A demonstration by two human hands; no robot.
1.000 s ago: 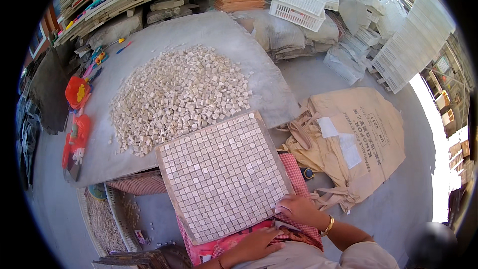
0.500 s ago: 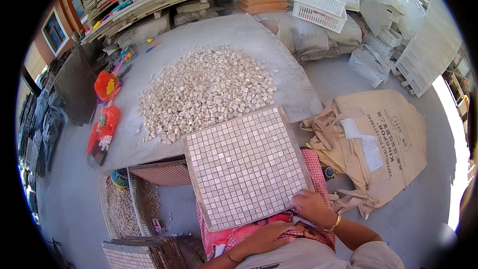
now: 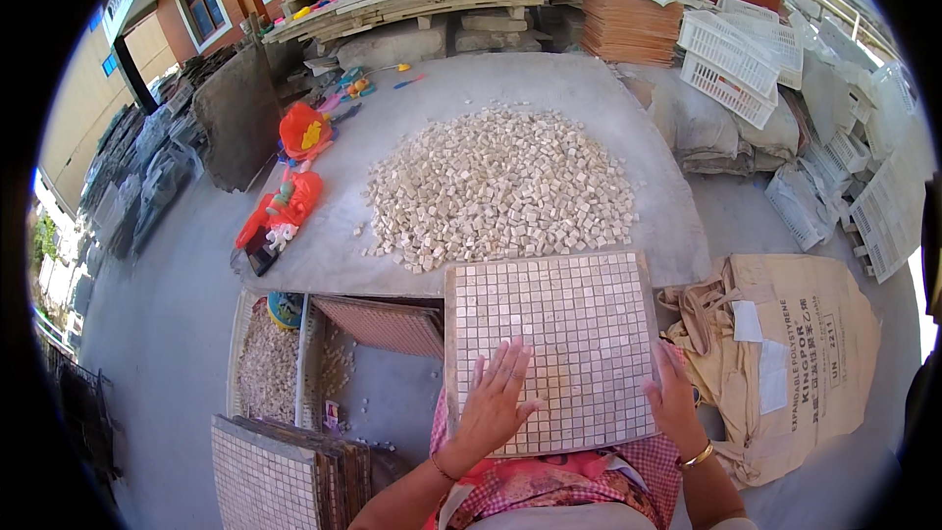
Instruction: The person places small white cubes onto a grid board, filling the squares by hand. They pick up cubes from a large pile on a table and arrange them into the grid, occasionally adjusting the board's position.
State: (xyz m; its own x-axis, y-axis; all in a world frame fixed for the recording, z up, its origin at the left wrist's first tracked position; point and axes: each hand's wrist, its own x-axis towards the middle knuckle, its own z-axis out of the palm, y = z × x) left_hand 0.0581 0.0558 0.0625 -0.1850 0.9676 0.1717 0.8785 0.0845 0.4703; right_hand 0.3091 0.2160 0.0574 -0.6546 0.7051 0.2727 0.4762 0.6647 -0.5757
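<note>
A square tray of stone mosaic tiles [image 3: 559, 334] rests over my lap, its far edge at the near edge of the stone slab. Rows of small pale tiles fill its grid. My left hand [image 3: 498, 393] lies over the tiles at the lower left, fingers stretched out. At the tray's right edge is my right hand [image 3: 675, 393], fingers extended upward along the rim and holding nothing. Beyond the tray, a heap of loose stone cubes [image 3: 500, 186] spreads across the slab [image 3: 412, 88].
To the left stand a stack of filled mosaic trays [image 3: 265, 476] and a white crate [image 3: 267, 363] of stone chips. Red plastic bags [image 3: 304, 128] lie on the slab's left side. A tan sack [image 3: 814, 363] is at right, with white baskets [image 3: 731, 54] behind.
The view has swung left, and the tray now appears straighter. My left hand has risen from my lap onto the tiles. My right hand has opened along the tray's right edge.
</note>
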